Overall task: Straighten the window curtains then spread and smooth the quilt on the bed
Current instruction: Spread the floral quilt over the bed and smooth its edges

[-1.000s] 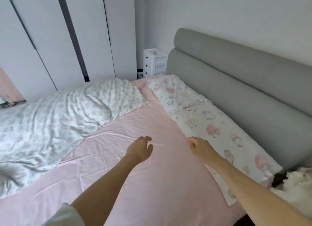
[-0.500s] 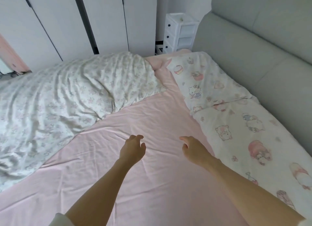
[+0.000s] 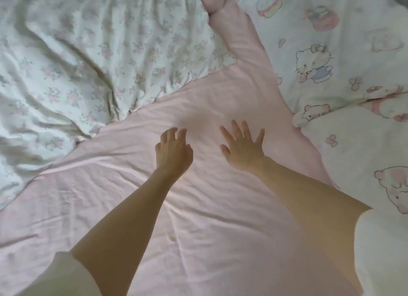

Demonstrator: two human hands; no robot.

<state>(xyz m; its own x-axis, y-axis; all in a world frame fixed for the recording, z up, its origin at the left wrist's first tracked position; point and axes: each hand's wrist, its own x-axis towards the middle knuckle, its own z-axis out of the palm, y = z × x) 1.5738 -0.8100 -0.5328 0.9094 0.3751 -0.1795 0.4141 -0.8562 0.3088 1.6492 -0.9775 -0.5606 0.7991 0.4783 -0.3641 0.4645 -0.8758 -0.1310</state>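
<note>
Your left hand (image 3: pixel 173 151), fingers loosely curled, and right hand (image 3: pixel 242 146), fingers spread, hold nothing over bare pink sheet (image 3: pixel 198 207); the rumpled quilt (image 3: pixel 88 52) runs off-frame upper left.

Pink sheet (image 3: pixel 198 207): matt cloth, soft-looking, fine creases all over. Quilt (image 3: pixel 77 64), left of sheet: thin matt cloth w/ faded floral print, heavily rumpled, deep folds. Pillows (image 3: pixel 353 75), right of sheet: matt cloth, cartoon print, smoother, puffy. Sleeves (image 3: pixel 384 251) nr bottom edge of sheet: plain pale cloth, matt.
</note>
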